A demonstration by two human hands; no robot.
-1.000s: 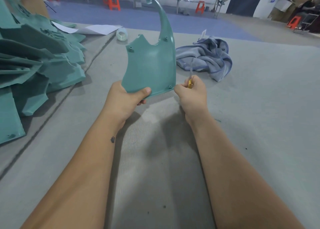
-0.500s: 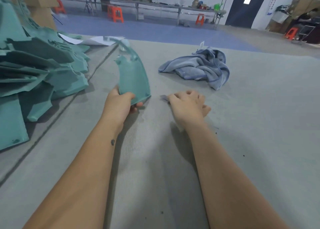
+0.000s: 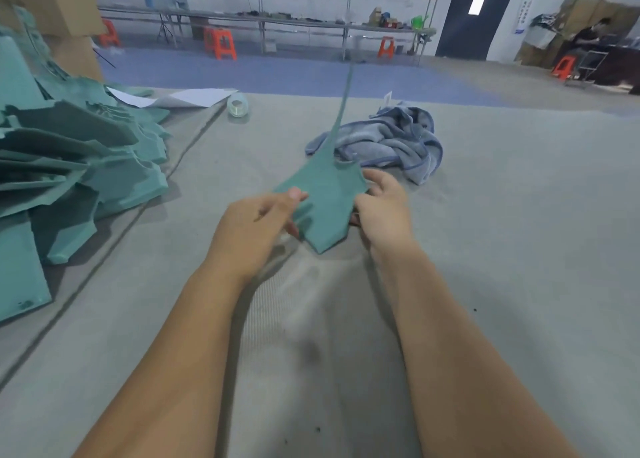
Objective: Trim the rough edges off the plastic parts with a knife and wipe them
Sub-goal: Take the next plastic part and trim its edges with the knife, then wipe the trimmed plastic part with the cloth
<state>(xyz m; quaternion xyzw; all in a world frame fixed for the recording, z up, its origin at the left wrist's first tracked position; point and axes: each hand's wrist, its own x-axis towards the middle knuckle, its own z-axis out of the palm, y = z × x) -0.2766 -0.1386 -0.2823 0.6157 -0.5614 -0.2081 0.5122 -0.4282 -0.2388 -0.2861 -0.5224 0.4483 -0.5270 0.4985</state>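
Both hands grip one teal plastic part (image 3: 325, 201) just above the grey mat (image 3: 519, 249): the left hand (image 3: 252, 229) pinches its left edge, thumb on top, and the right hand (image 3: 381, 211) closes on its right edge. The part's thin tail rises up and away from the hands, blurred. A blue-grey cloth (image 3: 398, 138) lies just behind it. A pile of teal parts (image 3: 69, 166) crowds the left side; the mat to the right and toward the person lies bare. I cannot see the knife
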